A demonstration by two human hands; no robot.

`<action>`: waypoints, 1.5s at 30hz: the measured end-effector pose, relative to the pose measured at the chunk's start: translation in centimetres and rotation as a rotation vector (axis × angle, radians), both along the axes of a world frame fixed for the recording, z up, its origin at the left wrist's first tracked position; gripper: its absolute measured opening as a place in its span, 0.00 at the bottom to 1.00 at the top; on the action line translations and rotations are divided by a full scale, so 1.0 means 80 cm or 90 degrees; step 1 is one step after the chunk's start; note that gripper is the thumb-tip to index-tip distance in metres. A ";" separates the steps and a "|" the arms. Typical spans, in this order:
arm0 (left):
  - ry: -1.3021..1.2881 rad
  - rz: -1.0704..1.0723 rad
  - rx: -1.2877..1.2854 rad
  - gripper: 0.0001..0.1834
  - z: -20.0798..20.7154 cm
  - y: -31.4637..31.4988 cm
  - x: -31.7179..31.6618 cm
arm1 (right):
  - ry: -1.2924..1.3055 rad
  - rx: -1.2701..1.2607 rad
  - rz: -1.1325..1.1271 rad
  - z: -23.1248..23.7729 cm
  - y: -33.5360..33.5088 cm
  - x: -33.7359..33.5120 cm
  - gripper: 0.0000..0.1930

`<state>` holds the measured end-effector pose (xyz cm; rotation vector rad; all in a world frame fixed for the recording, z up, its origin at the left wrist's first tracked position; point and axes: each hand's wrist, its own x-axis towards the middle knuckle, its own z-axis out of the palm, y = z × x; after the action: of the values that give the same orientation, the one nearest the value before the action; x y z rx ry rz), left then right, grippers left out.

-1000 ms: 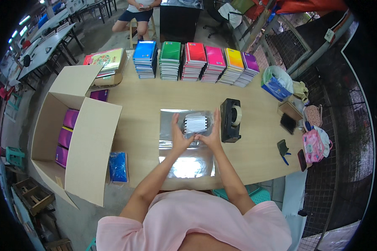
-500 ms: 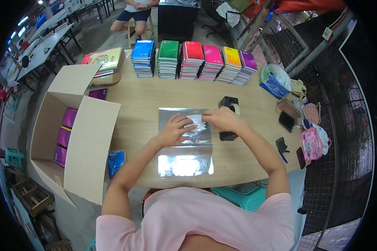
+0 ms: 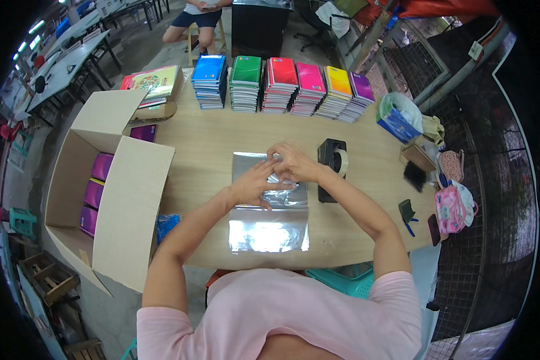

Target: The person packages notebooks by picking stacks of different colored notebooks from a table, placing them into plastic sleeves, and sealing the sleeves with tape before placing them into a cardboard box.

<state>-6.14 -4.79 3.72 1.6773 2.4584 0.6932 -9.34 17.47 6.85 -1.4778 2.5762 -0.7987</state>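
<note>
A shiny clear plastic sheet (image 3: 270,233) lies on the table in front of me, glaring white in its near part. My left hand (image 3: 255,185) rests on its far half, palm down with fingers and thumb spread. Close against its fingertips, my right hand (image 3: 295,163) bends over the same sheet with fingers curled together. Whatever they pinch is hidden. Something white under the film is mostly covered by both hands. Just right of my right hand stands a black tape dispenser (image 3: 326,150) with a roll of tape.
Stacks of spiral notebooks (image 3: 246,71) in several colours line the table's far side. An open carton (image 3: 135,210) with purple notebooks stands left, beside a blue packet (image 3: 167,227). A blue bag (image 3: 399,125), a brush (image 3: 414,175) and a pink pouch (image 3: 449,207) sit right. A person (image 3: 201,21) sits beyond.
My right hand has moved left and slightly away from me, from the sheet's right edge to my left fingertips. My left hand stays on the sheet, its thumb stretched further right.
</note>
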 end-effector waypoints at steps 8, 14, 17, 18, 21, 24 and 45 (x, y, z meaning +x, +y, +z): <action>0.013 0.275 0.288 0.28 -0.020 0.021 0.020 | -0.333 -0.293 -0.224 -0.070 0.020 0.024 0.48; 0.063 0.292 0.212 0.23 0.017 0.005 0.032 | -0.383 -0.294 -0.239 -0.067 0.020 0.026 0.48; 0.047 0.342 0.319 0.16 -0.031 0.011 0.019 | -0.419 -0.316 -0.240 -0.064 0.007 0.026 0.48; 0.004 0.365 0.357 0.13 -0.036 0.023 0.020 | -0.459 -0.396 -0.313 -0.072 0.013 0.023 0.47; -0.119 0.411 0.433 0.11 -0.047 0.045 0.028 | -0.466 -0.551 -0.455 -0.088 0.025 0.016 0.42; -0.254 0.426 0.439 0.14 -0.059 0.046 0.024 | -0.296 -0.443 -0.442 -0.075 0.026 0.025 0.29; -0.467 0.519 0.616 0.11 -0.045 0.065 0.033 | 0.176 -0.299 -0.719 -0.053 0.070 0.137 0.11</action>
<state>-3.47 0.44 0.10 0.1660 2.1963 2.3115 1.60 23.04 2.61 0.0517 3.5321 -1.4056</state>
